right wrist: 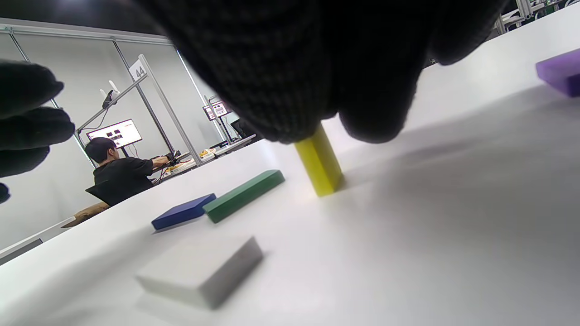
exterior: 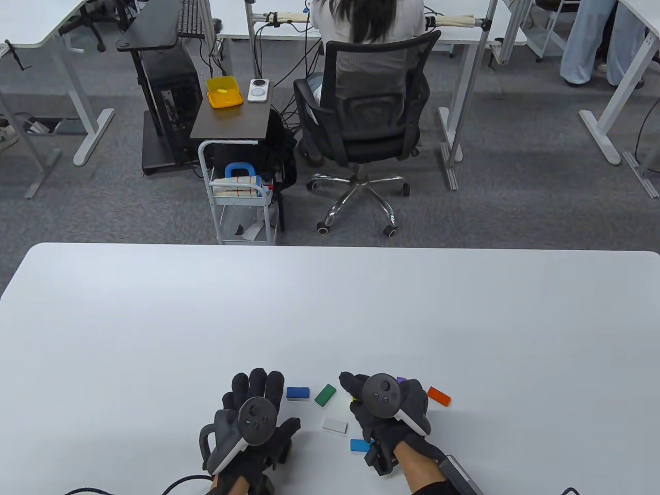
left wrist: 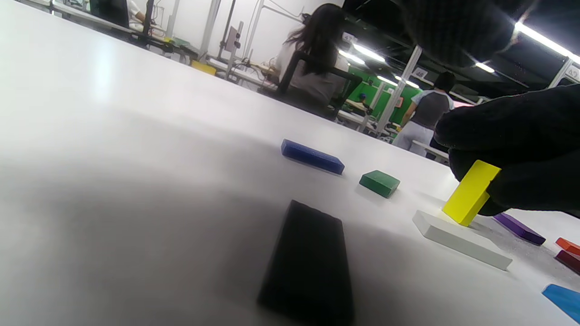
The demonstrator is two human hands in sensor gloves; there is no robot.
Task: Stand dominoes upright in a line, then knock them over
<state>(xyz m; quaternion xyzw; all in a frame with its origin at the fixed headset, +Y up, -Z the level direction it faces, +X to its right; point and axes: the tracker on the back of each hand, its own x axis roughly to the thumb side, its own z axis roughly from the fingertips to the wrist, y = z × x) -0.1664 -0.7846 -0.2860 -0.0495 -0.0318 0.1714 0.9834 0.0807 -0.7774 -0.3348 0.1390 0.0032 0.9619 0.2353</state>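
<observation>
Yellow domino pinched upright, right fingers curled

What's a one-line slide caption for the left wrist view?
Right hand tilts a yellow domino upright on the table while blue, green, white and purple dominoes lie flat.

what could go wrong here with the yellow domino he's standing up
1. The yellow domino leans in the right hand's grip, one end on the table; released like this it may tip over.
2. The white domino lies flat close beside its base, the green domino not far off; either could crowd the line.
</observation>
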